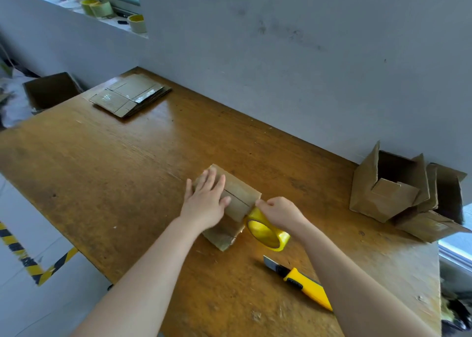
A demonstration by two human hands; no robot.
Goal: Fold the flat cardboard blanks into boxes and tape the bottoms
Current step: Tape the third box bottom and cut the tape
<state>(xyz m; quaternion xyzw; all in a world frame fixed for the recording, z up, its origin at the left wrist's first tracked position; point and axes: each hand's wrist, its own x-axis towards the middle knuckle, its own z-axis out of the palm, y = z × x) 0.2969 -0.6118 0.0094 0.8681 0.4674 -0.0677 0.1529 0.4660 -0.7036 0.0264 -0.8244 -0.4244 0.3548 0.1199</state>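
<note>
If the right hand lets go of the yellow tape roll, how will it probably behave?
The tape roll is round and seems to stand on its rim, so it may roll across the smooth table. Its hollow core suggests it is fairly light.

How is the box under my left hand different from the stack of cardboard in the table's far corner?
The box is folded up with its flaps closed; the stack lies flat. The left hand presses on the box, with the right hand holding the tape roll at its edge; nothing touches the stack. Both are brown cardboard.
</note>
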